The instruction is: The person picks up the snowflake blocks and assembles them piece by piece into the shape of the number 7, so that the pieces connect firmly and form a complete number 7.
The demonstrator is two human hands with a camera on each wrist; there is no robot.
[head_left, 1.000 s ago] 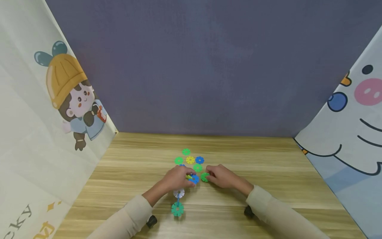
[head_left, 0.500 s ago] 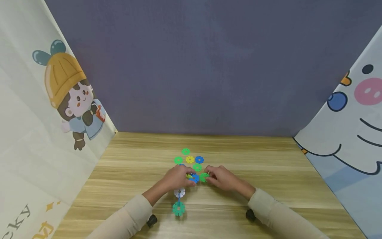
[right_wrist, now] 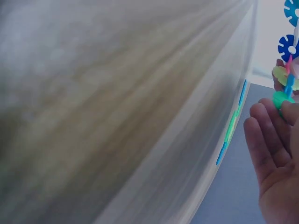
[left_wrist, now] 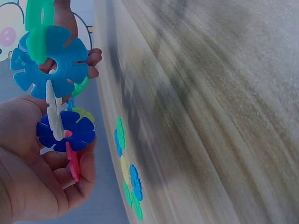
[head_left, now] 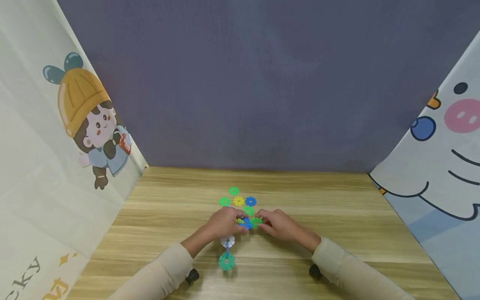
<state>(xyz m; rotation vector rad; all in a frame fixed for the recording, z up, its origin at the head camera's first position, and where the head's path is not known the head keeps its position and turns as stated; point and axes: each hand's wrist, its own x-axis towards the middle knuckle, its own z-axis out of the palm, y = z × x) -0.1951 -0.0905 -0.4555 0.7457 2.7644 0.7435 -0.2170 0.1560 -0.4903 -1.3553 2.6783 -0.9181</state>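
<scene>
My left hand (head_left: 223, 223) grips a chain of notched plastic snowflake discs. Out of its near side hang a white disc (head_left: 227, 241) and a green-teal disc (head_left: 226, 262). The left wrist view also shows a light blue disc (left_wrist: 77, 60), a dark blue disc (left_wrist: 83, 133) and a pink disc (left_wrist: 74, 167) slotted together, with a yellow disc (right_wrist: 280, 73) behind in the right wrist view. Facing it, my right hand (head_left: 279, 223) pinches a green disc (head_left: 256, 222) between thumb and fingertips. Its edge meets a blue disc (head_left: 245, 223) at the chain's right end.
Beyond the hands, loose discs lie flat on the wooden table (head_left: 318, 196): several green ones, including a far green disc (head_left: 234, 191), plus a loose yellow disc (head_left: 238, 201) and a loose blue disc (head_left: 251, 201). A grey-purple panel (head_left: 258, 83) stands behind the table.
My right hand has shifted slightly left, bringing the green disc up to the blue one. The blue disc has tilted, and the chain's hanging end has swung a little right.
</scene>
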